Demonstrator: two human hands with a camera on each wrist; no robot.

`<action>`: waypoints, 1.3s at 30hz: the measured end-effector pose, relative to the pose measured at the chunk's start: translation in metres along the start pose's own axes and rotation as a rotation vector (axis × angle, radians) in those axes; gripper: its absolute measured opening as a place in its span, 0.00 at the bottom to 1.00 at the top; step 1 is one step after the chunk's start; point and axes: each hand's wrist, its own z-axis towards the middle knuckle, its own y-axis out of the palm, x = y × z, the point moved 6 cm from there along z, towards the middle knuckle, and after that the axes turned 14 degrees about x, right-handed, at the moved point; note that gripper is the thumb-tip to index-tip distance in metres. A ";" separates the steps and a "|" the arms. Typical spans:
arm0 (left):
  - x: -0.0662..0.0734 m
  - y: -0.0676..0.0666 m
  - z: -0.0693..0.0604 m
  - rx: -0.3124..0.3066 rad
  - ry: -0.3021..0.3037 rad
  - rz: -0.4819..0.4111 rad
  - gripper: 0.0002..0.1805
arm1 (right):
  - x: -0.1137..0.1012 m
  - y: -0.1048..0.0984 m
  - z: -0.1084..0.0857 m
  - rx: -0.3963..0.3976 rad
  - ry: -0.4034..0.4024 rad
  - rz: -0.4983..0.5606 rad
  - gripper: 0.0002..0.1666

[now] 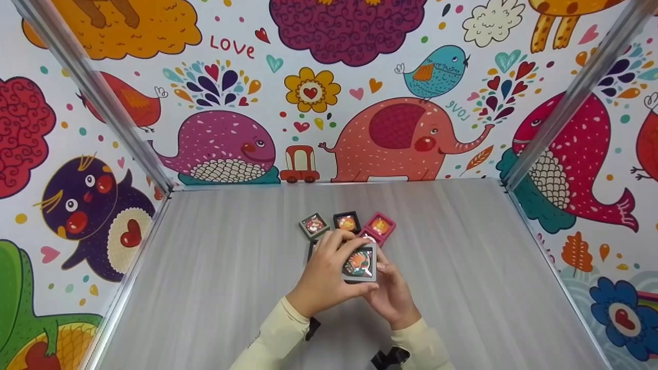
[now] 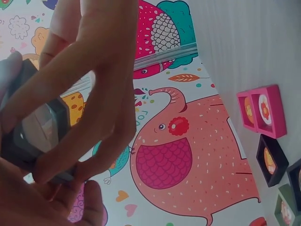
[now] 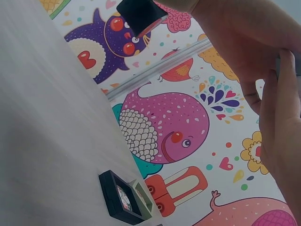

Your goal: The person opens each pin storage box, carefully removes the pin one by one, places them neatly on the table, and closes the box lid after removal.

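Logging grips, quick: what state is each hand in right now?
Left hand: closed, holding the grey square case.
Right hand: closed, holding the same case.

held box [image 1: 360,263]: plastic-looking frame, glossy clear front. tabletop [image 1: 221,257]: matt, wood-grain finish. corner rail [image 1: 97,92]: smooth, bright metal. sleeve [image 1: 277,328]: matt cloth. wall panel [image 1: 354,74]: smooth, printed surface.
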 end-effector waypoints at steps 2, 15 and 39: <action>0.000 0.001 0.000 -0.004 -0.002 0.001 0.44 | 0.000 0.000 0.000 0.007 0.001 -0.004 0.34; -0.003 0.004 0.012 -0.024 0.027 0.072 0.45 | -0.004 -0.005 0.015 -0.035 0.018 0.092 0.28; -0.046 0.033 0.038 -0.055 -0.064 0.170 0.42 | -0.007 -0.039 0.067 -0.023 0.139 0.314 0.29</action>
